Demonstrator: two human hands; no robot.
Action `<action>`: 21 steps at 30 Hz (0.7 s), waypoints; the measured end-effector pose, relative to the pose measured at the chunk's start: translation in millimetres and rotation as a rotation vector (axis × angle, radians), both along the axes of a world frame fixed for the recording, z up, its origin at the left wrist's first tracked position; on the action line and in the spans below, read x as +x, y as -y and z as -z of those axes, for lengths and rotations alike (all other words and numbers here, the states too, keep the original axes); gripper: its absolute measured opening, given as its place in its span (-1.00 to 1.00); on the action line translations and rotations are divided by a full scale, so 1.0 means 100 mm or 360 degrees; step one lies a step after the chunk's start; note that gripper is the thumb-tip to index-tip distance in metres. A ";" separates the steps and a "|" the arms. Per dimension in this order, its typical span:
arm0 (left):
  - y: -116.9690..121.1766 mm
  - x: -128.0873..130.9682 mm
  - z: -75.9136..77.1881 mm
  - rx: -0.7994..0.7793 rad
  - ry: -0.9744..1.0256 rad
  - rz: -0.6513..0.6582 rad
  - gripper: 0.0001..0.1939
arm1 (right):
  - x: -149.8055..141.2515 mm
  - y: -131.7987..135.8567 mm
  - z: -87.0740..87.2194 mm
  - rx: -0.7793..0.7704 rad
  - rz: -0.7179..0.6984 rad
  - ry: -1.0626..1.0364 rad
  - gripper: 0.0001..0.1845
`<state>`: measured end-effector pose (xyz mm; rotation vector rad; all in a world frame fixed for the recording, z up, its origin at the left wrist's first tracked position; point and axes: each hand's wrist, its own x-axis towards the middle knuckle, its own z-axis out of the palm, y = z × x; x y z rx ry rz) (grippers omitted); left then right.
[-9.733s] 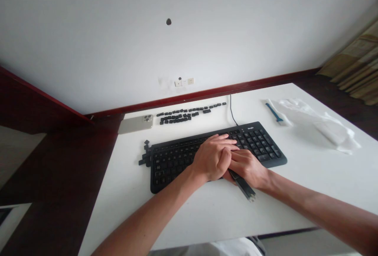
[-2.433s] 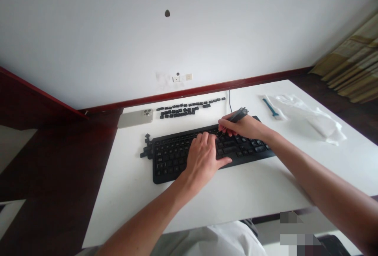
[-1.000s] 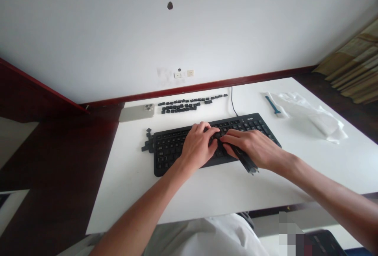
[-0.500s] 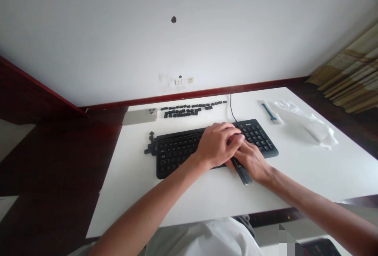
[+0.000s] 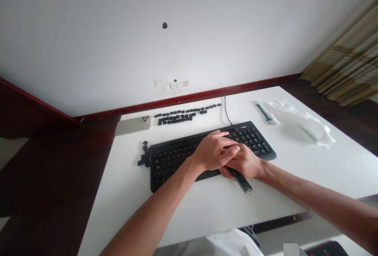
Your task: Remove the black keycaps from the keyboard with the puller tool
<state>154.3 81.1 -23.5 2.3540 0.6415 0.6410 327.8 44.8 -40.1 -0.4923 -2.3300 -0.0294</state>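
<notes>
A black keyboard [image 5: 177, 151] lies at a slant on the white table, with both hands above its middle. My right hand [image 5: 246, 161] is closed around a dark, bar-shaped tool [image 5: 242, 181] whose near end shows small metallic tips. The tool's far end is hidden under my fingers. My left hand [image 5: 213, 151] reaches across and overlaps the right fingers, its own fingers bent together and its thumb along the top. What sits between the left fingers is out of sight. Loose black keycaps [image 5: 177, 117] lie in rows behind the keyboard.
More keycaps [image 5: 144, 157] cluster at the keyboard's left end. A phone [image 5: 132, 125] lies at the back left. A cable [image 5: 227, 110] runs off the back. To the right are a blue-handled brush [image 5: 264, 112] and a clear plastic bag [image 5: 307, 124].
The camera view has tilted and shifted slightly. My hands stay together over the keyboard; the tool's near end sticks out a little more, and the left thumb lies flatter across the right hand.
</notes>
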 end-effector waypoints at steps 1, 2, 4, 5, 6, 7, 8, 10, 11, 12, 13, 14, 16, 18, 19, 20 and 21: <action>0.00 0.01 0.00 0.0005 0.0005 -0.0011 -0.55 | -0.01 -0.02 0.00 0.0046 0.0000 -0.0031 -0.87; -0.01 0.01 0.00 0.0006 0.0015 -0.0015 -0.53 | -0.02 -0.02 -0.01 0.0072 0.0008 -0.0059 -0.87; -0.02 0.02 -0.01 -0.0006 0.0043 0.0004 -0.49 | -0.03 -0.03 -0.01 0.0073 0.0022 -0.0072 -0.86; -0.03 0.03 -0.01 -0.0020 0.0060 0.0019 -0.46 | -0.03 -0.03 -0.01 0.0069 0.0023 -0.0063 -0.85; -0.03 0.03 -0.01 -0.0039 0.0077 0.0034 -0.44 | -0.03 -0.02 -0.01 0.0070 0.0019 -0.0049 -0.84; -0.04 0.03 -0.01 -0.0060 0.0096 0.0037 -0.42 | -0.02 -0.02 -0.01 0.0077 0.0010 -0.0031 -0.83; -0.04 0.04 0.00 -0.0084 0.0117 0.0023 -0.40 | -0.02 -0.02 -0.02 0.0086 0.0001 -0.0008 -0.83; -0.05 0.04 0.00 -0.0137 0.0147 -0.0042 -0.36 | -0.01 -0.02 -0.02 0.0102 -0.0004 0.0027 -0.81; -0.05 0.04 0.00 -0.0161 0.0152 -0.0074 -0.33 | -0.01 -0.02 -0.02 0.0102 0.0003 0.0037 -0.81; -0.05 0.04 0.01 -0.0178 0.0149 -0.0095 -0.31 | 0.00 -0.03 -0.02 0.0096 0.0012 0.0038 -0.81; -0.06 0.04 0.01 -0.0189 0.0143 -0.0106 -0.30 | 0.00 -0.03 -0.02 0.0085 0.0018 0.0031 -0.81; -0.06 0.04 0.01 -0.0197 0.0137 -0.0104 -0.29 | 0.00 -0.03 -0.03 0.0072 0.0019 0.0019 -0.81; -0.07 0.05 0.02 -0.0206 0.0139 -0.0100 -0.29 | 0.01 -0.03 -0.03 0.0047 0.0008 -0.0003 -0.82; -0.07 0.05 0.03 -0.0211 0.0144 -0.0102 -0.29 | 0.01 -0.02 -0.04 0.0036 -0.0006 -0.0004 -0.81; -0.07 0.05 0.03 -0.0210 0.0144 -0.0104 -0.29 | 0.01 -0.03 -0.04 0.0035 -0.0007 0.0006 -0.81; -0.08 0.05 0.03 -0.0207 0.0141 -0.0106 -0.29 | 0.01 -0.03 -0.05 0.0037 -0.0002 0.0018 -0.81; -0.08 0.05 0.04 -0.0204 0.0137 -0.0111 -0.28 | 0.01 -0.03 -0.05 0.0042 0.0007 0.0031 -0.81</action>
